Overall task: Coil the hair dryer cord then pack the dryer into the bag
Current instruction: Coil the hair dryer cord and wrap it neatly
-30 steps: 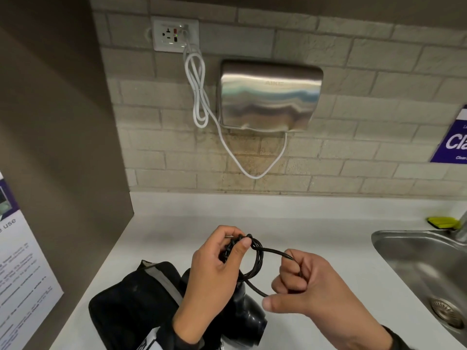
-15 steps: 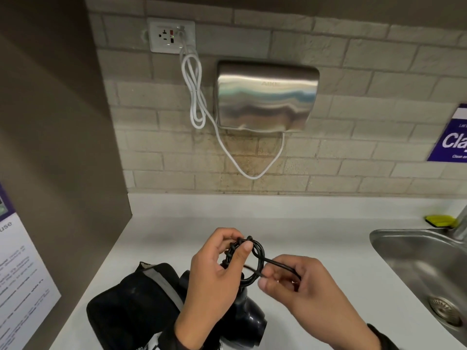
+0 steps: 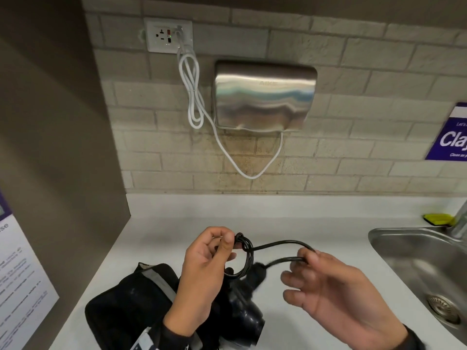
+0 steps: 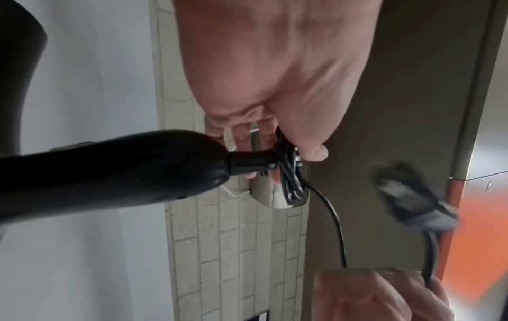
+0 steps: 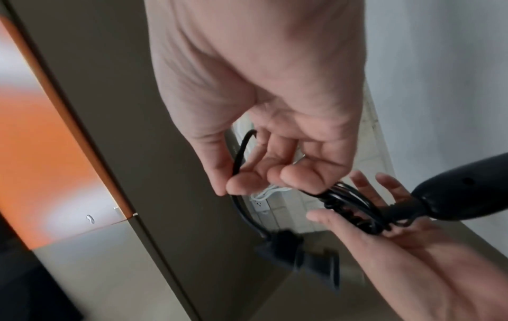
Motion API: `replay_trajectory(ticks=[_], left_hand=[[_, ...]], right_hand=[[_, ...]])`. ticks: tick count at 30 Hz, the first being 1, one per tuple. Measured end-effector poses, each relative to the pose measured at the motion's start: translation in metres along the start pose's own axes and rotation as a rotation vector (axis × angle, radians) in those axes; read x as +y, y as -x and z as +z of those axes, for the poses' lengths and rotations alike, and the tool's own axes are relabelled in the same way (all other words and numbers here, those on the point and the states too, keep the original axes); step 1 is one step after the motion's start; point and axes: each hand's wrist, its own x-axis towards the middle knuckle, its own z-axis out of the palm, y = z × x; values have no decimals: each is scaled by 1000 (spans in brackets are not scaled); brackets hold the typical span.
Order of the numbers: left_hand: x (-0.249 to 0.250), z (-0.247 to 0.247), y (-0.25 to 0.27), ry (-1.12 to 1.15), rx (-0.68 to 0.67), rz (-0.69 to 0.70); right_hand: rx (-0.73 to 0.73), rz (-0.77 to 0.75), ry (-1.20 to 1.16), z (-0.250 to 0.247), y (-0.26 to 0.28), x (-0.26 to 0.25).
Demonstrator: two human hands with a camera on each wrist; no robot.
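My left hand (image 3: 222, 245) pinches a small coil of the black cord (image 3: 246, 258) above the white counter. In the left wrist view the coil (image 4: 290, 173) sits right at the end of the dryer's handle (image 4: 123, 171). The black hair dryer (image 3: 249, 317) hangs below that hand, over the counter. A loop of cord (image 3: 280, 245) runs right to my right hand (image 3: 307, 258), whose thumb and forefinger pinch it. The blurred plug (image 5: 299, 258) dangles under the right hand. The black bag (image 3: 126, 306) lies at the lower left of the counter.
A steel sink (image 3: 414, 263) is set into the counter at the right, with a yellow sponge (image 3: 437, 218) behind it. A wall-mounted hand dryer (image 3: 262, 97) and its white cable (image 3: 194, 97) hang on the brick wall. A brown partition (image 3: 50, 147) closes the left side.
My right hand has moved right, away from the coil, drawing out a longer loop of cord. Its fist has loosened to a pinch. The left hand keeps its hold on the coil.
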Motion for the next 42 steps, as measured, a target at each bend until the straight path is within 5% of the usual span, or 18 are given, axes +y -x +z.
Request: replay_trajectory(ticks=[12,19,26,33,42], left_hand=[[18,-18,-2,-420,-214,175],[18,-14,3,-529,-183,348],[17,-13,0,-531,-201,370],[14,-13,0,-543,-189,366],[17,-17,4,-486,-289,262]], right_hand=[[77,-149,508,-12,9,-46],[77,-257,732,-6,6,-51],[70,-382,1093,11,1,-46],[-94,-508,1921,11,-9,-39],[-81,-563,1419,4,-32,-29]])
